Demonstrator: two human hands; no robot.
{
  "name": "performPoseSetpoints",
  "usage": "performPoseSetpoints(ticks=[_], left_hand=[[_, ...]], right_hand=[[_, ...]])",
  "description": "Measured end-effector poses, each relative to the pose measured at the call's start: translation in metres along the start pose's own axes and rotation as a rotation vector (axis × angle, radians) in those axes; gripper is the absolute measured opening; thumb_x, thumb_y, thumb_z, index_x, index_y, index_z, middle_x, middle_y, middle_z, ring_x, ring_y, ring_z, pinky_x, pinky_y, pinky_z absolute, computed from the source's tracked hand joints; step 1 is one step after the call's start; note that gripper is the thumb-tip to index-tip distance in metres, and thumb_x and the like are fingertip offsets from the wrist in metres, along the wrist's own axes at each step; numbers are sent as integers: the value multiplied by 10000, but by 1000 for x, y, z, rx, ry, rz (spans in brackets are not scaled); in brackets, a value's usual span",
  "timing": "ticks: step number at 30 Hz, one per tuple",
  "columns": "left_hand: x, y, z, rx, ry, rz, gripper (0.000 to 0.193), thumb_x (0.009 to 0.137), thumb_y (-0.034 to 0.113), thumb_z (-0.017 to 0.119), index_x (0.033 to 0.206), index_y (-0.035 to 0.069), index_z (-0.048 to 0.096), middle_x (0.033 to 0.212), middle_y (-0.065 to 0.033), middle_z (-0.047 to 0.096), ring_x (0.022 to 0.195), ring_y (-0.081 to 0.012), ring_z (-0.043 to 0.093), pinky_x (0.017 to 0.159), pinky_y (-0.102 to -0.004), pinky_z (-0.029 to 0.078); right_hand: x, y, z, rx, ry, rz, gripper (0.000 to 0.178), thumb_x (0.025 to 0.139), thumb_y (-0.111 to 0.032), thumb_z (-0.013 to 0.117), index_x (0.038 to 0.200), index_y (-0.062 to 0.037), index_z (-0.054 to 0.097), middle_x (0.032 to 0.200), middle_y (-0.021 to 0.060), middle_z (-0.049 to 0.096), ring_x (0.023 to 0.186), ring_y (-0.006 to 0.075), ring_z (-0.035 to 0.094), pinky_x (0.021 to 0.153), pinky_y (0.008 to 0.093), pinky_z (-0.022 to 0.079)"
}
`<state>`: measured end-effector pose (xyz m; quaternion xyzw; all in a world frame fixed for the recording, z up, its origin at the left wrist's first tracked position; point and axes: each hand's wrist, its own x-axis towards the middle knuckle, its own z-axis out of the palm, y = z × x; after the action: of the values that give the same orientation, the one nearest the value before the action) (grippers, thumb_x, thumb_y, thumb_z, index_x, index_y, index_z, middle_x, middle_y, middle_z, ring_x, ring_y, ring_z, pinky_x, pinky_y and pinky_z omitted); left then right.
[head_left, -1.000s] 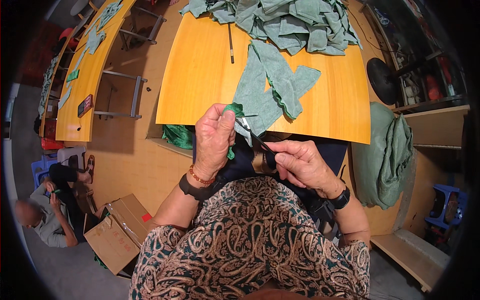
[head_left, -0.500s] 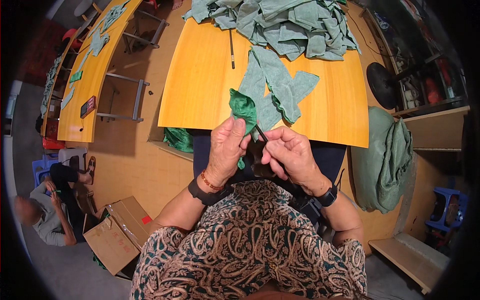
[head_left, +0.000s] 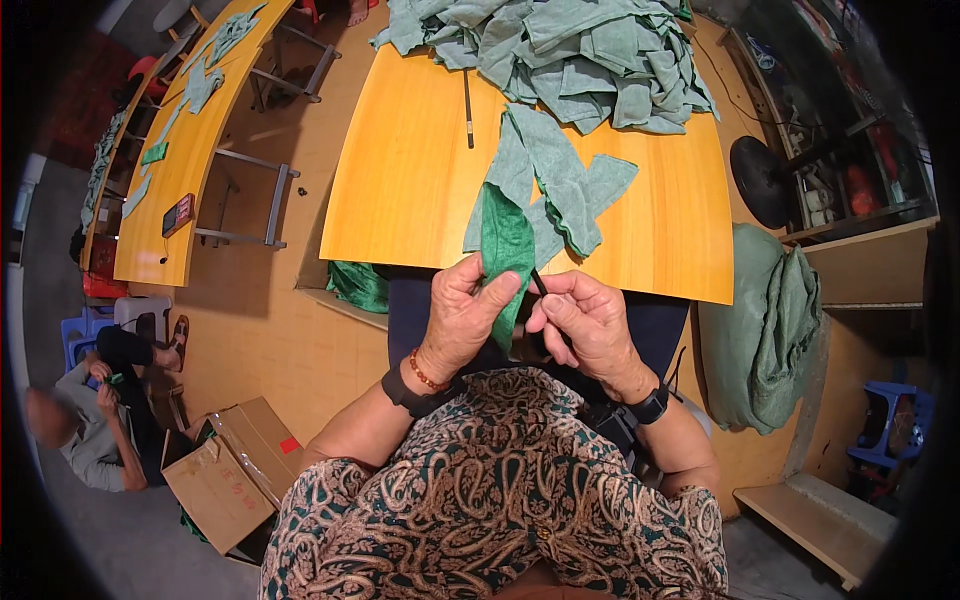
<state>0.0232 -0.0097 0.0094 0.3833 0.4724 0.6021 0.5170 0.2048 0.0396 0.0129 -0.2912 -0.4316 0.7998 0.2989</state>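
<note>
Between the fingers and thumb of my left hand [head_left: 468, 308] is a bright green strip of velvety fabric [head_left: 508, 235], standing up past the table's near edge and hanging down below the hand. My right hand [head_left: 585, 325] is closed on a thin black stick [head_left: 539, 283], whose far end meets the fabric's right edge; whether it goes inside the cloth I cannot tell. Just beyond my hands, pale green fabric pieces [head_left: 560, 185] lie loosely crossed on the wooden table [head_left: 400, 190]. A second dark stick [head_left: 468, 110] lies farther off, near the fabric pile.
A big heap of pale green pieces [head_left: 600, 60] covers the table's far end. To the right stand a stuffed green sack [head_left: 755, 340] and a black fan [head_left: 758, 180]. At left are another table [head_left: 190, 130], an open cardboard box [head_left: 225, 480] and a seated person [head_left: 100, 420].
The green fabric has gone from bunched and curled to a longer, flatter strip upright in my left hand. Both hands have shifted slightly down and right. The black stick stays in my right hand.
</note>
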Motion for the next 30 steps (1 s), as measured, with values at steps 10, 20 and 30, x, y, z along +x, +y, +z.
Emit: performPoseSetpoints(ticks=[10,20,30], left_hand=[[12,-5,-8,-278,144,57,200,947,105,652,1116,22,587,977,-37,679,851,-106,633,789,-269,520],[3,1,-2,-33,-4,-13,197,946,145,658,1087,13,619,952,8,661,846,-50,588,763,-226,493],[10,-6,-9,-206,160,112,244,1007,253,577,1084,25,616,984,-8,666,880,-76,607,803,-238,487]], right_hand=[[-2,-2,-5,-173,-88,106,241,1005,-86,530,1212,22,591,815,69,666,461,51,507,418,185,407],[5,4,-1,-15,64,16,206,991,-63,550,1166,37,592,786,66,649,472,43,476,436,191,383],[0,6,-4,-213,-1,-9,207,960,-32,594,1150,34,642,780,60,675,481,26,486,426,180,385]])
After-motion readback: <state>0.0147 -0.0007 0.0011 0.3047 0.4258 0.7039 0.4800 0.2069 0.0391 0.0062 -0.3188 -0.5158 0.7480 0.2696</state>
